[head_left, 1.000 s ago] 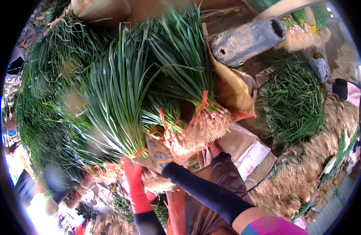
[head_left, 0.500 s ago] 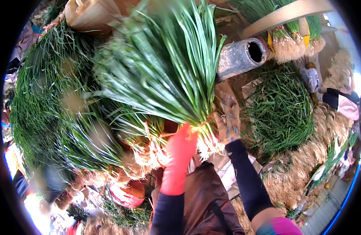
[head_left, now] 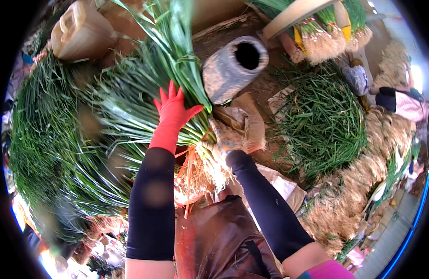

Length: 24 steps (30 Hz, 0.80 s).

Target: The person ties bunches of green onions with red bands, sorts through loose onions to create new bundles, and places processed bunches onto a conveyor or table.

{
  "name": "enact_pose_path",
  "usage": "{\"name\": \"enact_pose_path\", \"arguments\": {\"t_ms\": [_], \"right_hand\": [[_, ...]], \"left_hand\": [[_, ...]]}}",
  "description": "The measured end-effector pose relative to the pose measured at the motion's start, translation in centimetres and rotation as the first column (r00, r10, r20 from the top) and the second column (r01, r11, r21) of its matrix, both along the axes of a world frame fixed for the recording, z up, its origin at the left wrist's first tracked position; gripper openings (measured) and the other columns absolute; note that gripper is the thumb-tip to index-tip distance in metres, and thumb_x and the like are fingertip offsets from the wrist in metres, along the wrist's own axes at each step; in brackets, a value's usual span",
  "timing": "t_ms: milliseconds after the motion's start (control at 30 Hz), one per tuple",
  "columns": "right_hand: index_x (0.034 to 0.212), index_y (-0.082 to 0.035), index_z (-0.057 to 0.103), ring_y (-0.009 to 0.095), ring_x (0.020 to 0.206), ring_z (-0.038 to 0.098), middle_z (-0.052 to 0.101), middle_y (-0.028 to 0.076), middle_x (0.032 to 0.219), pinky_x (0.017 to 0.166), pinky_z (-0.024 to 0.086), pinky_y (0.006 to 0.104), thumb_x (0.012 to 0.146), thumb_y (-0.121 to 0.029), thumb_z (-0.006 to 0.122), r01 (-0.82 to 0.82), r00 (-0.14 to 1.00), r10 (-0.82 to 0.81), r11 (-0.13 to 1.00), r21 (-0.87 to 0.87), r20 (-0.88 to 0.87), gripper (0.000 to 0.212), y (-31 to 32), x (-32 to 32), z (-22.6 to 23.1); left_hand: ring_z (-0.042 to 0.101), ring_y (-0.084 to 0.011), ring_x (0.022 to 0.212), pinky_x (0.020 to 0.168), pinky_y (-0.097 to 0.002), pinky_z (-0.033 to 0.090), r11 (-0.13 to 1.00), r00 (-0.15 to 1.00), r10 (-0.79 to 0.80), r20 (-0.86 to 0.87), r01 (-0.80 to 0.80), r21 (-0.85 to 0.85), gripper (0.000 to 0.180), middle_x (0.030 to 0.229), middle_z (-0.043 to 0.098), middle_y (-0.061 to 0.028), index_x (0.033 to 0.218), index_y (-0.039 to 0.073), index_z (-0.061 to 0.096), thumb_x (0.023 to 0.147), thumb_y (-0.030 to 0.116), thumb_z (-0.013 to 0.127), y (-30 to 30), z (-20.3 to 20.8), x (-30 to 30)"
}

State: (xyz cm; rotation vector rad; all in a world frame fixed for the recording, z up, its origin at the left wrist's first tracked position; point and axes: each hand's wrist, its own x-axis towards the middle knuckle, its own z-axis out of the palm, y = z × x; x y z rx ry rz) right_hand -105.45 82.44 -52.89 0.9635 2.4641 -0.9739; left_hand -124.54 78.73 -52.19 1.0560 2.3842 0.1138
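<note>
A bundle of leek-like greens (head_left: 179, 58), with long flat leaves, pale stems and stringy roots, lies in front of me with its leaves pointing away. My left hand (head_left: 171, 111), in a red glove, rests with fingers spread on the leaves. Round the stems near the root end, my right hand (head_left: 227, 138), in a soiled, patterned glove, is closed; its fingers are partly hidden. Orange-red ties (head_left: 190, 160) hang by the roots. More leafy greens (head_left: 119, 116) lie under and left of my left hand.
A dirty grey hollow cylinder (head_left: 219, 74) lies beyond my right hand. Further right are loose cut leaves (head_left: 324, 123) and a bank of tan roots (head_left: 345, 202). A tan plastic jug (head_left: 79, 35) stands far left. Tied bundles (head_left: 324, 44) sit behind a curved bar (head_left: 298, 16).
My left hand has let go near the tie and moved up onto the leaves, fingers spreading. The bundle has shifted left and lowered, my right hand still at its stems.
</note>
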Motion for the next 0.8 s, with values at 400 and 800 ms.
{"name": "enact_pose_path", "arguments": {"t_ms": [400,800], "right_hand": [[0.102,-0.008,0.059,0.030,0.103,0.054,0.057,0.013,0.112,0.087,0.042,0.0402,0.086,-0.029,0.041,0.220,0.963,-0.207,0.974,-0.061,0.170,0.032,-22.9,36.0,3.8],[0.105,-0.017,0.062,0.030,0.104,0.054,0.059,0.011,0.109,0.089,0.041,0.0401,0.083,-0.047,0.042,0.915,0.365,-0.569,0.368,-0.168,0.737,0.043,-56.9,44.9,27.5]], "left_hand": [[0.060,-0.0327,0.081,0.072,-0.0386,0.048,0.981,0.961,-0.168,0.220,0.140,0.137,0.027,0.093,0.061,-0.0163,0.102,0.005,0.060,0.077,0.015,0.058,-28.3,9.5,8.1],[0.059,-0.0347,0.068,0.062,-0.0429,0.048,0.851,0.837,-0.152,0.525,0.381,-0.362,0.030,0.076,0.061,-0.0201,0.088,0.003,0.061,0.080,0.029,0.047,-42.9,15.7,16.9]]}}
